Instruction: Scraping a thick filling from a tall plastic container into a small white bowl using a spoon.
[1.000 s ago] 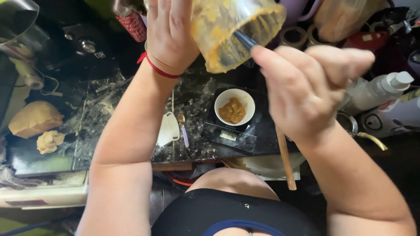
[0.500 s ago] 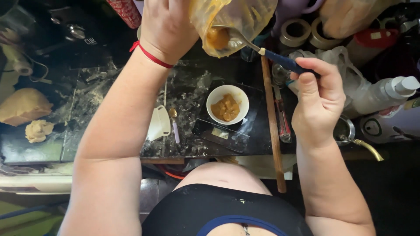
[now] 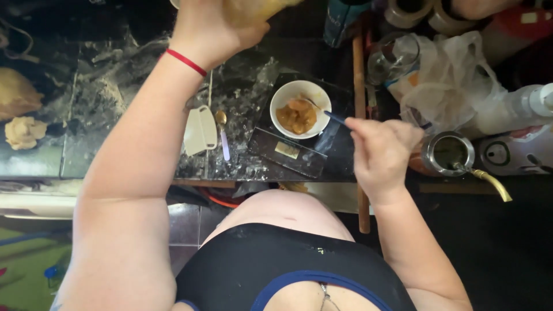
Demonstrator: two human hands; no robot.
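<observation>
The spoon (image 3: 331, 117) is pinched in the right hand (image 3: 380, 151), fingers closed tight on its dark blue handle, the bowl end dipping into the small white bowl (image 3: 300, 109) just ahead of the knuckles. That bowl holds a brownish paste and sits on a flat black kitchen scale (image 3: 294, 151), which lies between the grip and the person's body. The left hand (image 3: 212, 31) is raised, wrapped around a clear jar (image 3: 253, 7) smeared with the same yellowish paste; only its lower part shows at the top edge, so how far it tilts I cannot tell. A red band circles that wrist.

Left of the scale lie a pale scraper (image 3: 199, 130) and a small spoon with a lilac handle (image 3: 222, 134) on the floured dark counter (image 3: 115, 92). A long wooden rolling pin (image 3: 360, 126) runs just beside the right hand, passing under it.

The risks, as I judge them: the jar hangs above the counter, so a drip could land off the bowl; a push from the spoon could slide the light bowl on the scale; the wrist could knock the rolling pin
</observation>
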